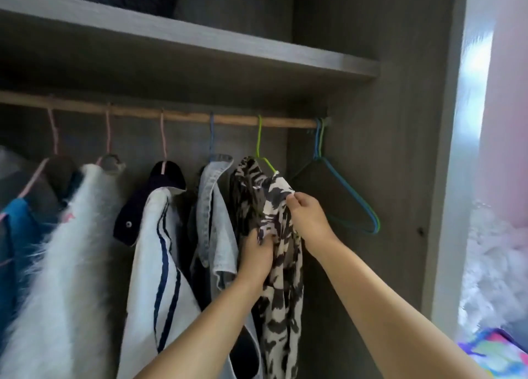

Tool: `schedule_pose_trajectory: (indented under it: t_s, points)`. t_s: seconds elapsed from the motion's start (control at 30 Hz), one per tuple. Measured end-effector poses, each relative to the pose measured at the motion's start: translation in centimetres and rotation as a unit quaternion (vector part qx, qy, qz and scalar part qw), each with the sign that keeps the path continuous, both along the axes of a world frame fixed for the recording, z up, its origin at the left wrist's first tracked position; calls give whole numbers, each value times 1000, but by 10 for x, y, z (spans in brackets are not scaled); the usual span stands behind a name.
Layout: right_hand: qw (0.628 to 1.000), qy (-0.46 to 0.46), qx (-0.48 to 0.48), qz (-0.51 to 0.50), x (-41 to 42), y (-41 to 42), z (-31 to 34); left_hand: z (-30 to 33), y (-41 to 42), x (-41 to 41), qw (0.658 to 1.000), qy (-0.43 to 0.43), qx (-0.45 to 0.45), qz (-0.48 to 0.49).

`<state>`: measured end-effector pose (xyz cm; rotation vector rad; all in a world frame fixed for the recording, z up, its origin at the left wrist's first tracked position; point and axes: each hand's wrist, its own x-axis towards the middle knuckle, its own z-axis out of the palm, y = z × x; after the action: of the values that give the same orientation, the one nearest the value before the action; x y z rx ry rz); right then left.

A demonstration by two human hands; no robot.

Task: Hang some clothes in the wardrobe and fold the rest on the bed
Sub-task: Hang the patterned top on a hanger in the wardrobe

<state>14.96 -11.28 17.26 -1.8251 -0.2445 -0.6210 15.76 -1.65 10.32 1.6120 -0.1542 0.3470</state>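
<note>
A black-and-white patterned garment (278, 267) hangs on a green hanger (260, 144) from the wooden rail (185, 118) of the wardrobe. My right hand (307, 218) pinches the garment's upper edge near its shoulder. My left hand (257, 257) grips a fold of the same garment lower down, its fingers partly hidden in the cloth. To the right, two bare hangers, blue and green (353, 196), hang at the rail's end.
Left of the patterned garment hang a light denim piece (213, 207), a white garment with dark stripes (160, 264), a dark one (137, 218) and a fluffy white one (65, 258). A grey shelf (200, 44) runs above the rail. The wardrobe's side panel (385, 207) stands at right.
</note>
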Motion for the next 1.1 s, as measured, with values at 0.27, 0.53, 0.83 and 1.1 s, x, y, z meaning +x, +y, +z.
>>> schedule_pose_trajectory:
  t_s: [0.27, 0.53, 0.83, 1.1]
  points:
    - [997, 28, -60, 35, -59, -65, -32, -20, -37, -54, 985, -154, -27, 75]
    - [987, 61, 35, 144, -199, -184, -74, -36, -162, -166, 954, -290, -33, -67]
    - [939, 318, 100, -84, -329, -382, -208, -164, -359, -247, 943, -96, 111, -299]
    - [829, 493, 175, -197, -454, -486, -350, -291, -471, -301, 834, 47, 279, -473]
